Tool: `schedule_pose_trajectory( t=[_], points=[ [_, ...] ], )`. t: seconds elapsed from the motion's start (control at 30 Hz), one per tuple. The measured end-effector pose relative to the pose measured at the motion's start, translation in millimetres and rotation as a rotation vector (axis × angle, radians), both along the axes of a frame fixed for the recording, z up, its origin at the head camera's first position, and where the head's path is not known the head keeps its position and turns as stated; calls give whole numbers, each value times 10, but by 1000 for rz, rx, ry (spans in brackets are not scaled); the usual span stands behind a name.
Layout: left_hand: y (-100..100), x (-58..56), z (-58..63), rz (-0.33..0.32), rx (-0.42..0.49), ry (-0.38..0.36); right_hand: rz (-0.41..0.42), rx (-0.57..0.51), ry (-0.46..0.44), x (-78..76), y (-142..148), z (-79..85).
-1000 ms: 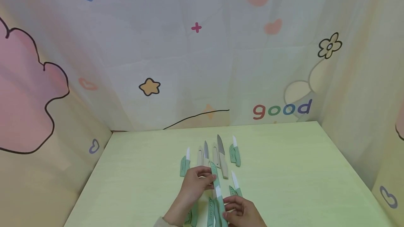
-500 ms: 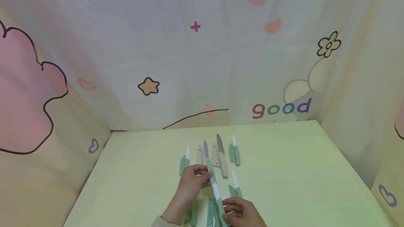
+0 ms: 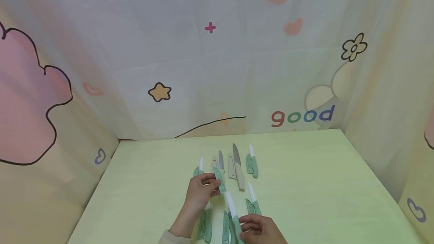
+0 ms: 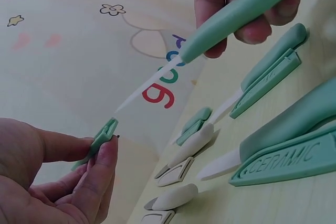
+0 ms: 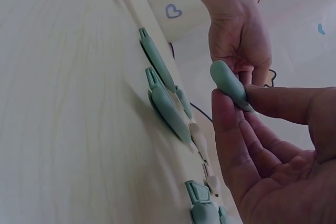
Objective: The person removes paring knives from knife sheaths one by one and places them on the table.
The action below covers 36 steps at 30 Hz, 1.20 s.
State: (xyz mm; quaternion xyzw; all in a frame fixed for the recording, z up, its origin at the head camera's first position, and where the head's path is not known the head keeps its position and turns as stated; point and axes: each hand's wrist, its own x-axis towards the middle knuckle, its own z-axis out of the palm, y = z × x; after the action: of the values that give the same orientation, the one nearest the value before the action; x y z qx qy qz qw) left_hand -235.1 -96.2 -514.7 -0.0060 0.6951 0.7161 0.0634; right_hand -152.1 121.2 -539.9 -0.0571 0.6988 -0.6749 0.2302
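My left hand (image 3: 200, 189) pinches a green knife sheath (image 3: 219, 180) between thumb and fingers, above the table. In my right hand (image 3: 262, 229) is a paring knife (image 4: 247, 17) with a green handle and a white blade, gripped by the handle. The bare blade points away from me towards the sheath. In the left wrist view the blade tip sits just off the sheath's open end. The right wrist view shows the rounded handle end held between thumb and fingers, hiding most of the blade.
Several knives lie on the pale green table (image 3: 322, 183) with their sheaths beside them. A green pair (image 3: 226, 227) lies below the held knife. A beige knife (image 3: 239, 176) is further back, and another green knife (image 3: 255, 166) at its right. Printed cloth (image 3: 217, 67) encloses the back and sides.
The sheath has come off the blade. My left hand has moved left and slightly away with it, opening a gap. My right hand stays nearly in place with the knife.
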Motion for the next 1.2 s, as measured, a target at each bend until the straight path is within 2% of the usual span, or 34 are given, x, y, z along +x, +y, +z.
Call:
schedule_pose_trajectory(
  t=[0.13, 0.27, 0.53, 0.77, 0.87, 1.07, 1.2],
  points=[
    [-18, 8, 2, -7, 6, 3, -24, -2, -1, -4, 23, 11],
    [-9, 34, 17, -20, 7, -22, -60, -19, -40, -17, 39, 20],
    [91, 130, 34, -59, -41, -49, -105, -94, -43, -40, 35, 36],
    [178, 288, 270, -78, -53, -72, -132, -80, -17, -68, 35, 64],
    [194, 290, 238, -91, -54, -73, -146, -73, -16, -77, 31, 71],
    [205, 241, 8, -100, -70, -75, -168, -66, -21, -93, 19, 75],
    [214, 261, -27, -102, -80, -82, -184, -64, -27, -97, 19, 76]
  ],
)
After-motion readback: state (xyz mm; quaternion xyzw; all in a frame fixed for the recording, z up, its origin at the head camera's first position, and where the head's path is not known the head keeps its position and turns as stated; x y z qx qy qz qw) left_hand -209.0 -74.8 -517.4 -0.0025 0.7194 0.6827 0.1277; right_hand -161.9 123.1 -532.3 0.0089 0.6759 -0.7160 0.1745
